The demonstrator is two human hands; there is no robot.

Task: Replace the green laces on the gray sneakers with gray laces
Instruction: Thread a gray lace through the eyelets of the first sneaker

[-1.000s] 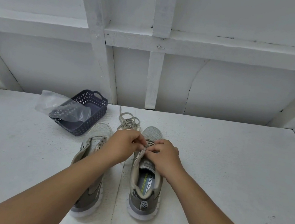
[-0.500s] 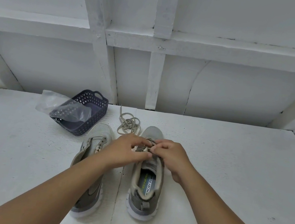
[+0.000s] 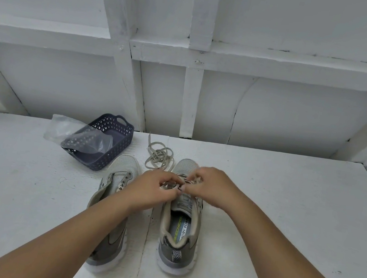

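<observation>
Near the frame's centre, left hand and right hand pinch the limp, light lace over the right-hand gray mesh sneaker, likely best gripped near its stiff tip.

Gray sneakers, navy basket, perhaps zebra-striped lace

there is one view only, from a wide-angle camera worn on the person's head. it looks forward and down over both forearms onto a white table. the right sneaker lies near the middle of the frame, close to the camera. the hands meet over its front. beyond the sneaker the view runs up a white framed wall, whose straight beams bend toward the edges. the forearms enter from the bottom corners.
</observation>
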